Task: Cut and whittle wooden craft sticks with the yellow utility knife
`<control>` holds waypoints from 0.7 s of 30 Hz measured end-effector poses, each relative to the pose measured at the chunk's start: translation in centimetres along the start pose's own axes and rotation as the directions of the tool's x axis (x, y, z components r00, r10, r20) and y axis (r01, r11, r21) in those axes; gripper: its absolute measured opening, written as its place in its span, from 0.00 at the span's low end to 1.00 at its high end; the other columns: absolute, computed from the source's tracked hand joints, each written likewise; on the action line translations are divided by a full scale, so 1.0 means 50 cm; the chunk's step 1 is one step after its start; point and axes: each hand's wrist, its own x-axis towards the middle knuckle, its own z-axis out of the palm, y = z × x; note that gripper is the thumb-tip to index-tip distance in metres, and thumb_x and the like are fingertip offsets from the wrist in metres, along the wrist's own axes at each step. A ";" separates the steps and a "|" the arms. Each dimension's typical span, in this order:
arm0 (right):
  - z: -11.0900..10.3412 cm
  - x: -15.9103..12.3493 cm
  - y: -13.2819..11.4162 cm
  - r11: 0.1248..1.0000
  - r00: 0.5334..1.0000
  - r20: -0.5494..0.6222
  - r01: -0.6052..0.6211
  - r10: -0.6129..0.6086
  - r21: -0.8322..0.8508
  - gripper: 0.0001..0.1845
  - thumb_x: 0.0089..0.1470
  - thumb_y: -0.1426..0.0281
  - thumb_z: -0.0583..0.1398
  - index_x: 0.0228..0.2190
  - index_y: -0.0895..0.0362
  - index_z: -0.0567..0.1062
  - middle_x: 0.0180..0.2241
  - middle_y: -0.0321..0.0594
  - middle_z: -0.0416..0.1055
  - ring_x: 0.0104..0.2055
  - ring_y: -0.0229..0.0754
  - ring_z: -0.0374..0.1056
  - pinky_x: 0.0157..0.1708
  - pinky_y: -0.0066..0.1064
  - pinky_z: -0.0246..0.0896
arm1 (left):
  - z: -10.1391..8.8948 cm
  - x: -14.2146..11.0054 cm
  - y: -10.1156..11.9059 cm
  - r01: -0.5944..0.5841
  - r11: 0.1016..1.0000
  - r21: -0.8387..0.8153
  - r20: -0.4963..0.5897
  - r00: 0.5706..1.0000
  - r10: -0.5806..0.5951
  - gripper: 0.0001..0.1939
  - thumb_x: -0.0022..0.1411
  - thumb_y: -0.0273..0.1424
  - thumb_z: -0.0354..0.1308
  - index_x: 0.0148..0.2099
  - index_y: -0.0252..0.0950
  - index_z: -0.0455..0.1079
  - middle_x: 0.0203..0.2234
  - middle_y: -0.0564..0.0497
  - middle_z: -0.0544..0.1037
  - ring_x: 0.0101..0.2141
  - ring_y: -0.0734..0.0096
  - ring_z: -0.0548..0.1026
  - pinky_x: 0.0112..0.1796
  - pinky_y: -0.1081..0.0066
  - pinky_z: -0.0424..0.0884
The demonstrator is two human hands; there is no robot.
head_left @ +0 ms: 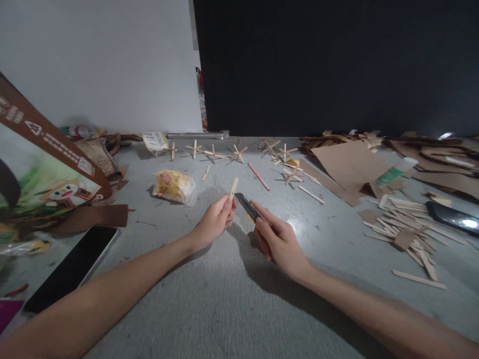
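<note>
Here — flat, pale wooden stick (pixel 234 185) jutting from pinched left fingers (pixel 225 207).
Right fingers (pixel 266 231) wrap a black-and-yellow cutter knife (pixel 247 206) beside it.

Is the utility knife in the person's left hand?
No, the right hand holds the utility knife, while the left hand pinches a wooden stick.

One close head-height view, forward and down over the tabletop (pixel 179 319)

Wooden stick (pixel 234 186) — lower end hidden by the left hand (pixel 216 219).
</note>
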 end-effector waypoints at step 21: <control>-0.042 0.039 0.010 0.983 0.984 0.177 -0.059 0.028 0.175 0.40 0.66 0.50 0.62 0.71 0.58 0.69 0.19 0.24 0.59 0.16 0.33 0.48 0.16 0.28 0.46 | -0.007 0.004 0.001 0.042 0.999 -0.026 0.017 0.999 -0.041 0.24 0.72 0.57 0.54 0.39 0.41 0.60 0.22 0.63 0.55 0.20 0.77 0.50 0.22 0.74 0.48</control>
